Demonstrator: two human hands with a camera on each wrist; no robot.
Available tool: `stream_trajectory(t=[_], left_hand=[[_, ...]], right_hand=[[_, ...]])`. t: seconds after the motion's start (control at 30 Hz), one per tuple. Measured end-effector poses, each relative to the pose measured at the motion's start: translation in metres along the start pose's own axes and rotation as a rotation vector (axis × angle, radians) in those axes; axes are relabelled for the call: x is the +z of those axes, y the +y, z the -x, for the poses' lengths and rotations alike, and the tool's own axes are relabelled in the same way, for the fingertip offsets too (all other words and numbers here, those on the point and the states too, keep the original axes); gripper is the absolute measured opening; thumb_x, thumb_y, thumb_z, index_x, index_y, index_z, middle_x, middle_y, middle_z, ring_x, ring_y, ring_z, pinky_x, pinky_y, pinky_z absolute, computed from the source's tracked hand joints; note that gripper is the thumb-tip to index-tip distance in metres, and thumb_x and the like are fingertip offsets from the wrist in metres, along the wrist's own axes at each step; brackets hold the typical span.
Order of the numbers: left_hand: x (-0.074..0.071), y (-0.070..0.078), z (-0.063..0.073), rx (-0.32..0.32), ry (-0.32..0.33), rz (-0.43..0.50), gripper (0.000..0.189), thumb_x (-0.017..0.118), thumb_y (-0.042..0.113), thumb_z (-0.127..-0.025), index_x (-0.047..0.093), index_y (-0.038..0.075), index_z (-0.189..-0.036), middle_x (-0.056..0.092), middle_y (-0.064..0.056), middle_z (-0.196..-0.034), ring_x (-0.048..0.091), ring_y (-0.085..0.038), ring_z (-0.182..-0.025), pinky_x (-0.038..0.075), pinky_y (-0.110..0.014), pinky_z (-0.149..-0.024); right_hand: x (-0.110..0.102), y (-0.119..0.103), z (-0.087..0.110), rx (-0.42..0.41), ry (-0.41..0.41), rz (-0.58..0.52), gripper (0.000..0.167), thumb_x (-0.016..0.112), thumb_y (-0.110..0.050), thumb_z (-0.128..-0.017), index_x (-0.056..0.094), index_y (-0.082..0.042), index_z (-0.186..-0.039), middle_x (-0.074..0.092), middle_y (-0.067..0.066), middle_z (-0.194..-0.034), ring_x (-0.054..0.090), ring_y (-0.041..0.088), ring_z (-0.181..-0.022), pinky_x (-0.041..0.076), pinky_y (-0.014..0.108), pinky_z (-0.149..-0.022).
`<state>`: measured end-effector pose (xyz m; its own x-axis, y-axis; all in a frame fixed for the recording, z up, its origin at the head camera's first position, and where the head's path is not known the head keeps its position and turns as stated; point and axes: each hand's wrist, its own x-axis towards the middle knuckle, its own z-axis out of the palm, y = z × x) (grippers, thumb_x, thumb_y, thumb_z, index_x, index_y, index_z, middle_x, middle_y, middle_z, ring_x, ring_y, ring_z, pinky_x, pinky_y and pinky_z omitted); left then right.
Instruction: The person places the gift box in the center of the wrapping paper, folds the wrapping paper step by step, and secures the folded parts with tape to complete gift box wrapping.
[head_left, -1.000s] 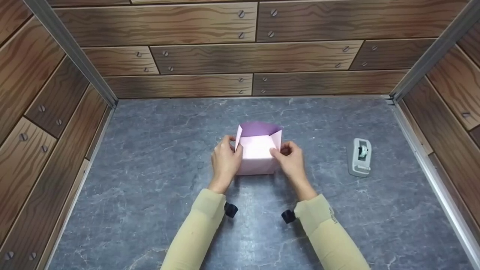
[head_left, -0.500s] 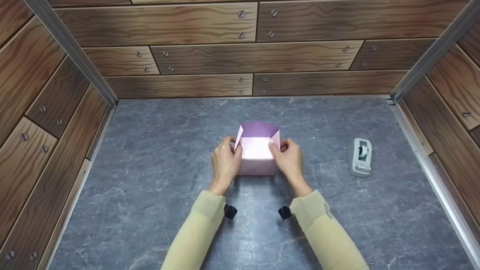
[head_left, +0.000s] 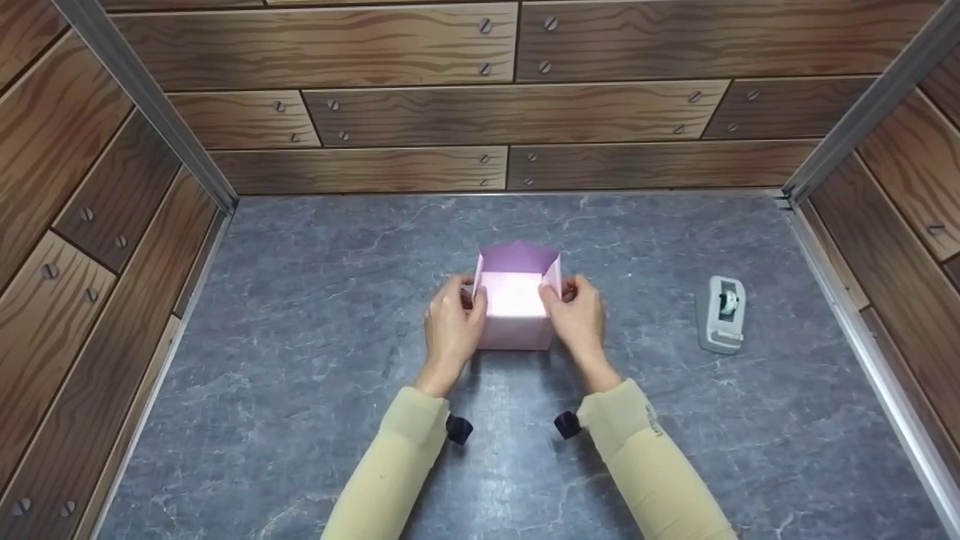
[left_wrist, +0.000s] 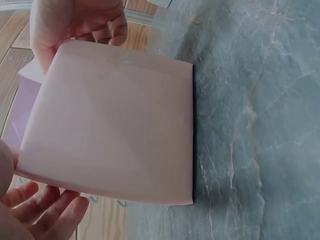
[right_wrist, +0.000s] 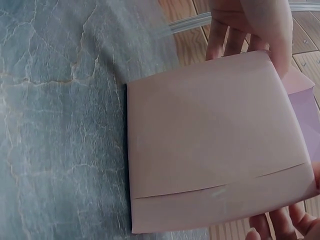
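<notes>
A pink paper box [head_left: 515,332] stands upright on the grey marbled surface, in the middle of the head view. A bright panel lies across its top; side flaps stand up, and a peaked purple-lined back flap [head_left: 519,257] rises behind. My left hand [head_left: 454,316] grips the left side, thumb on the near top corner and fingers behind the side flap. On the right side, my right hand [head_left: 579,315] pinches the other flap, thumb toward the top panel. In the right wrist view, a straight seam runs along the box's front wall [right_wrist: 210,135]. Some fingertips are hidden behind the box.
A grey tape dispenser [head_left: 723,315] with a roll of tape sits to the right of the hands. Wood-patterned panels [head_left: 405,116] wall the back and both sides, with metal strips [head_left: 885,375] along the edges. Black wrist cameras [head_left: 459,430] stick out from the sleeves.
My right hand has shifted slightly inward, drawing the right flap in and more upright. The left flap also stands straighter. The box stays in place.
</notes>
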<state>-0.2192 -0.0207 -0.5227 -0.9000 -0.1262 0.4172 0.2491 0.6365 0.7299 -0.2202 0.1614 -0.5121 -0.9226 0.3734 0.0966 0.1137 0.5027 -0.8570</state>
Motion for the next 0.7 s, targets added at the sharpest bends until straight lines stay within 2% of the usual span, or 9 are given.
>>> stream_trajectory(t=[0.17,0.33,0.43,0.53,0.7], left_hand=[[-0.002,-0.002,0.013,0.050,-0.026,0.032,0.030,0.064,0.022,-0.094,0.062,0.004,-0.118,0.066,-0.005,-0.098,0.067,-0.017,-0.089,0.056,-0.030,-0.070],[-0.003,-0.004,0.023,0.099,-0.052,0.080,0.041,0.061,0.023,-0.097,0.053,0.001,-0.130,0.064,-0.013,-0.112,0.067,-0.022,-0.100,0.056,-0.033,-0.078],[-0.003,-0.005,0.024,0.075,-0.066,0.103,0.043,0.062,0.024,-0.097,0.053,-0.001,-0.131,0.066,-0.014,-0.111,0.067,-0.023,-0.099,0.057,-0.036,-0.078],[-0.003,-0.003,0.021,0.029,-0.062,0.120,0.042,0.065,0.023,-0.095,0.057,-0.001,-0.127,0.069,-0.013,-0.103,0.069,-0.022,-0.093,0.057,-0.035,-0.076],[-0.002,0.001,0.017,-0.028,-0.042,0.112,0.035,0.068,0.022,-0.090,0.064,0.001,-0.118,0.072,-0.010,-0.096,0.070,-0.018,-0.086,0.057,-0.030,-0.073]], right_hand=[[0.000,0.002,0.000,-0.031,0.011,-0.028,0.023,0.073,-0.025,-0.083,0.059,-0.007,-0.080,0.054,0.002,-0.069,0.049,0.019,-0.064,0.038,0.032,-0.059],[0.000,0.003,0.001,-0.069,0.020,-0.027,0.023,0.074,-0.025,-0.083,0.060,-0.006,-0.080,0.054,0.002,-0.068,0.050,0.018,-0.063,0.039,0.031,-0.058],[-0.001,0.005,0.001,-0.096,0.011,-0.009,0.025,0.074,-0.027,-0.085,0.060,-0.006,-0.082,0.056,0.002,-0.069,0.051,0.019,-0.064,0.039,0.032,-0.059],[-0.004,0.006,0.004,-0.113,-0.011,-0.002,0.026,0.074,-0.027,-0.086,0.062,-0.004,-0.086,0.058,0.005,-0.072,0.053,0.020,-0.067,0.041,0.032,-0.061],[-0.011,0.005,0.010,-0.127,-0.052,-0.021,0.025,0.074,-0.021,-0.086,0.066,0.001,-0.095,0.065,0.011,-0.082,0.060,0.024,-0.076,0.048,0.034,-0.069]])
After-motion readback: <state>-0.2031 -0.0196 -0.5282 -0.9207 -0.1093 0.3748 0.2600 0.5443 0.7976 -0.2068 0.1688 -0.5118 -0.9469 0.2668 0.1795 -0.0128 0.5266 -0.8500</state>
